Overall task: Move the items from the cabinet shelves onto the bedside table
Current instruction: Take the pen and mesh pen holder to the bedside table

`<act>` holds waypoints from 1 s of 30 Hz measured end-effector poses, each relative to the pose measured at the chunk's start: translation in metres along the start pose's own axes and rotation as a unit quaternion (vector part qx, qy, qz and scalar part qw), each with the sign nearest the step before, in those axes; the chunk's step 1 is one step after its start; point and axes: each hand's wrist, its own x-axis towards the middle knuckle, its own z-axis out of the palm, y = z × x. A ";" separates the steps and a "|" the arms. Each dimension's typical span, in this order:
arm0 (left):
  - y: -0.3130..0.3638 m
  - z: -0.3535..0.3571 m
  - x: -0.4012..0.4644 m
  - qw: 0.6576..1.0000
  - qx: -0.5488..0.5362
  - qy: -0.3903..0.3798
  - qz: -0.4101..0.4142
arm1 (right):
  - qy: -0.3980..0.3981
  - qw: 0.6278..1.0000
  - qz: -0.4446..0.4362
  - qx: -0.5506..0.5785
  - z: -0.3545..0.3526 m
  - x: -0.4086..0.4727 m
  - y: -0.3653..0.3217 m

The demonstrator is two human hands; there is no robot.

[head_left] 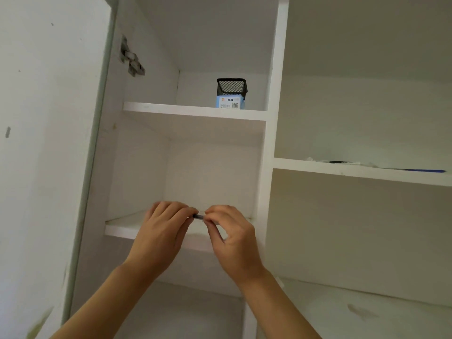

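Both hands, left hand [162, 231] and right hand [230, 237], pinch a small dark thing [198, 216] low in the frame; lift it out level.

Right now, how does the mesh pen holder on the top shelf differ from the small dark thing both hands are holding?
The black mesh pen holder stands upright and untouched on the upper shelf; the small dark item lies roughly level, pinched between the left hand and right hand over the lower shelf. The holder is far bulkier and shows fully, with a blue label; the item is slim and mostly hidden by fingers. Both are dark.
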 end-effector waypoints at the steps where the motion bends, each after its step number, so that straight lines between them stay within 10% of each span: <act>1: 0.001 -0.004 0.004 1.000 0.002 0.008 0.005 | -0.001 1.000 -0.006 -0.006 -0.003 0.005 -0.003; 30: -0.017 -0.063 0.213 0.981 0.070 0.167 0.064 | 0.006 0.975 -0.160 -0.151 -0.068 0.231 0.005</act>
